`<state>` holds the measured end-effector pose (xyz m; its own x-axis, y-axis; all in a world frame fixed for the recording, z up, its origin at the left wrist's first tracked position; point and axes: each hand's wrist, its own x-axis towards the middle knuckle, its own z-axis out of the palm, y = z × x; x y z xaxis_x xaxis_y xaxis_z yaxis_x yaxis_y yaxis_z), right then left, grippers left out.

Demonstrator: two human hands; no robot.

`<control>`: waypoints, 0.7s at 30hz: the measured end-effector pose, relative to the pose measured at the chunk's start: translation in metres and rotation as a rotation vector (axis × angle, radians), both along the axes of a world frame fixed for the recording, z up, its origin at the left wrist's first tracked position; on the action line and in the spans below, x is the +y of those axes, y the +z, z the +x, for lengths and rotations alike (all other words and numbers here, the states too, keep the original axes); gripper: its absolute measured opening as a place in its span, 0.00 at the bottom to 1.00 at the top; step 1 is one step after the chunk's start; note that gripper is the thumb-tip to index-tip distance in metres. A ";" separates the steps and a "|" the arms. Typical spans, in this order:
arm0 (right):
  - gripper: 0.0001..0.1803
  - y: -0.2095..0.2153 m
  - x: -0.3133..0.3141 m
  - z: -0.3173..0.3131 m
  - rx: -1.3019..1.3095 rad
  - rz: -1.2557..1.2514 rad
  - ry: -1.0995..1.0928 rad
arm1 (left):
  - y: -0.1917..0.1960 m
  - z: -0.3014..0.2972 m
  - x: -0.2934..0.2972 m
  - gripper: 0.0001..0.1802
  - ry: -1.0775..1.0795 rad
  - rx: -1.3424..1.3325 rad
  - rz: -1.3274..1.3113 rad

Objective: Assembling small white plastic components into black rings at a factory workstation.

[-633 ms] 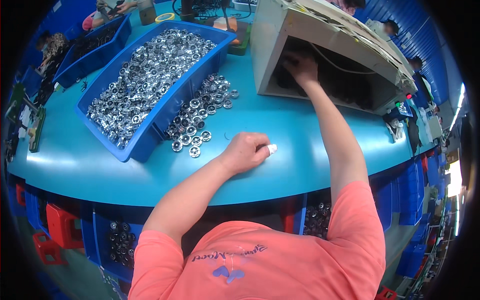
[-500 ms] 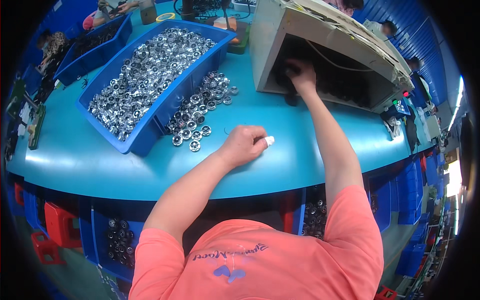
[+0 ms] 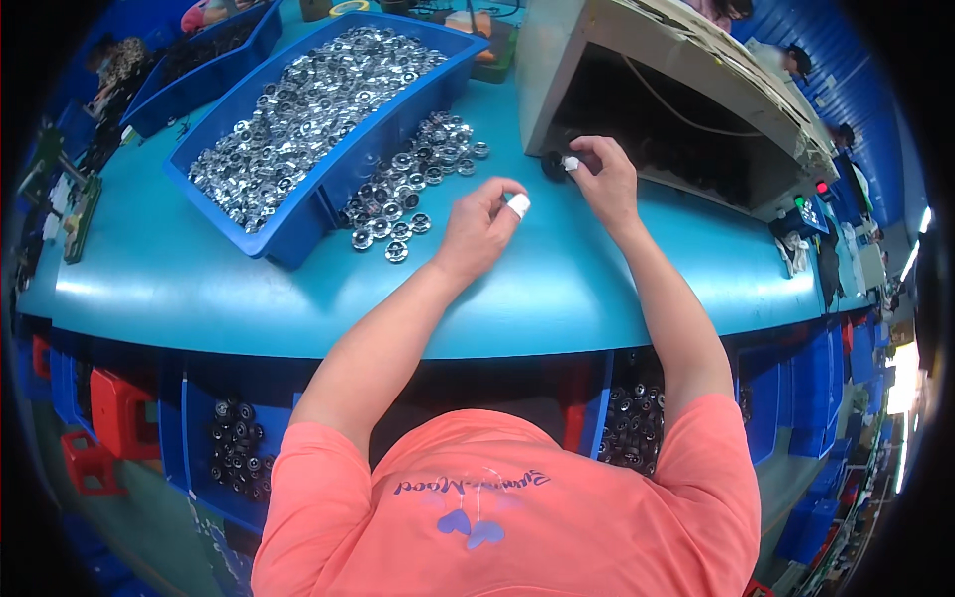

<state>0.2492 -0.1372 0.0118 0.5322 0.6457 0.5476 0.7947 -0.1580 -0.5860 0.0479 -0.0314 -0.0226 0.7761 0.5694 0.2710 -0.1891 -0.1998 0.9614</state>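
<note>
My right hand [image 3: 609, 184] is at the lower left corner of the opening of an off-white box [image 3: 538, 85], its thumb and fingers closed on a dark round part [image 3: 553, 166]. My fingers partly hide this part. A white wrap covers the thumb tip. My left hand [image 3: 476, 227] is over the table to the left, fingers loosely curled. Its white-wrapped thumb is a little apart from the index finger, with nothing seen between them. Left of it lie loose clear round parts with dark centres [image 3: 396, 251], beside a blue bin [image 3: 288, 244] heaped with the same kind.
The teal table [image 3: 199, 308] curves along my front. More dark parts sit in the box's shadowed inside. Blue bins with dark round parts [image 3: 237, 438] stand below the table edge, near red stools [image 3: 121, 413]. Another blue bin [image 3: 149, 111] and people are farther back.
My right hand has come out of the box with a dark round part. My left hand has moved farther from me and its fingers have loosened. The whole view has shifted slightly.
</note>
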 end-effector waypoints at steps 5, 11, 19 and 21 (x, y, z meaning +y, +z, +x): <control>0.15 0.013 0.018 -0.056 -0.010 0.040 0.222 | 0.015 -0.011 0.015 0.20 0.015 -0.072 -0.372; 0.18 0.020 0.034 -0.094 -0.065 0.010 0.473 | 0.021 -0.018 0.030 0.26 -0.098 -0.214 -0.692; 0.27 -0.003 0.064 -0.041 0.115 -0.159 0.194 | 0.021 -0.021 0.044 0.25 -0.299 -0.393 -0.847; 0.27 -0.024 0.078 -0.033 0.017 -0.210 0.185 | 0.021 -0.021 0.041 0.25 -0.331 -0.391 -0.847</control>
